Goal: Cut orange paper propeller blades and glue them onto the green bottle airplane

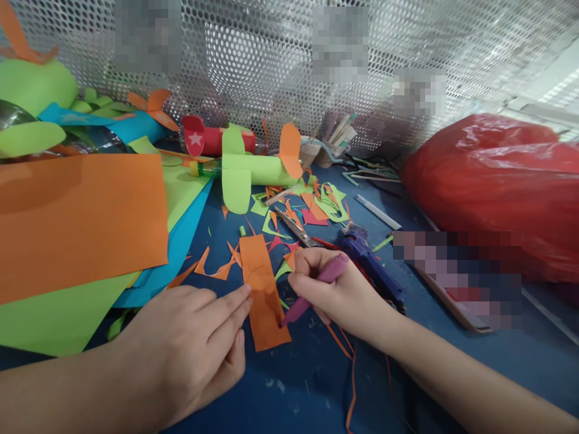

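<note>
A purple marker [316, 289] is gripped in my right hand [332, 289], its tip down on the lower right part of an orange paper strip [266, 316]. Faint curved outlines show on the strip. My left hand [190, 349] lies beside it with fingers stretched out, the fingertips resting on the strip's left edge. Just beyond my right hand are scissors [296, 226], partly hidden, and a blue hot glue gun [371, 262]. Orange, green and red paper scraps [217, 268] lie around the strip.
Orange paper sheets [81, 223] are stacked over green and blue ones at left. Paper-covered bottle planes, one green [266, 170] and one red [217, 140], lie at the back. A big red plastic bag [488, 193] fills the right. Behind stands a perforated metal panel [253, 60].
</note>
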Action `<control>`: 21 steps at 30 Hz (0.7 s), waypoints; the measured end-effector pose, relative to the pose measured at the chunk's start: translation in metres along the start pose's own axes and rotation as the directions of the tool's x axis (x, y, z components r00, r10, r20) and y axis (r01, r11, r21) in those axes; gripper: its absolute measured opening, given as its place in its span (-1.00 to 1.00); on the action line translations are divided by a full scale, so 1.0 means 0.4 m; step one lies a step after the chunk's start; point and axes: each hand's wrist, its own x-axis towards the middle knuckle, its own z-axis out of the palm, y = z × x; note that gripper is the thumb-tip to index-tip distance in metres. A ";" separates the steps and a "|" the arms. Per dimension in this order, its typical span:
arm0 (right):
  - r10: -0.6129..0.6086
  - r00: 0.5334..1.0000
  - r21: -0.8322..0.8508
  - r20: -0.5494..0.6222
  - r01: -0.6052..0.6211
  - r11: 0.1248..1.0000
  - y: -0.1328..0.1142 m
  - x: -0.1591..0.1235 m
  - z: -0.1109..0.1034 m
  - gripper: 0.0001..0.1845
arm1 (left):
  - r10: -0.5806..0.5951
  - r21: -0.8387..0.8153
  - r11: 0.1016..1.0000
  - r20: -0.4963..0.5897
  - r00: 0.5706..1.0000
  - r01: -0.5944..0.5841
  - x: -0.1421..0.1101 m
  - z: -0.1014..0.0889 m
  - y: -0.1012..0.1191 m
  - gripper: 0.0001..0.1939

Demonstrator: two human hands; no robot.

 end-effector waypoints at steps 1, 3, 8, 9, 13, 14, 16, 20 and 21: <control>-0.007 1.000 0.003 -0.004 0.007 1.000 0.000 0.000 0.000 -0.73 | 0.003 -0.002 1.000 0.005 1.000 -0.003 0.000 -0.001 0.000 -0.71; -0.021 1.000 0.004 -0.012 0.021 1.000 0.000 -0.001 0.000 -0.75 | 0.011 -0.003 1.000 0.009 1.000 -0.011 0.000 -0.003 0.001 -0.71; -0.072 0.996 -0.029 -0.056 0.071 0.997 0.001 0.003 -0.001 -0.73 | 0.017 0.009 1.000 0.016 1.000 -0.017 -0.002 -0.005 0.000 -0.70; -0.087 0.994 -0.034 -0.061 0.085 0.996 0.001 0.004 -0.001 -0.72 | 0.023 0.013 1.000 0.019 1.000 -0.023 -0.002 -0.005 0.000 -0.69; -0.163 0.981 -0.059 -0.102 0.158 0.986 0.002 0.005 0.001 -0.67 | 0.026 0.030 0.999 0.021 0.999 -0.026 -0.002 -0.005 0.000 -0.68; -0.176 0.978 -0.058 -0.113 0.171 0.984 0.002 0.005 0.002 -0.66 | 0.020 0.033 0.999 0.027 0.999 -0.021 -0.002 -0.005 0.000 -0.68; -0.178 0.976 -0.029 -0.125 0.176 0.984 0.001 0.004 0.005 -0.66 | 0.014 0.035 0.999 0.040 0.999 -0.015 -0.002 -0.005 -0.001 -0.68; -0.151 0.980 0.070 -0.127 0.160 0.985 0.001 0.003 0.012 -0.66 | 0.033 0.051 0.998 0.048 0.998 -0.035 0.001 -0.008 -0.002 -0.65; -0.157 0.978 0.077 -0.135 0.169 0.983 0.002 0.004 0.013 -0.66 | 0.035 0.057 0.998 0.041 0.999 -0.038 0.002 -0.009 -0.003 -0.65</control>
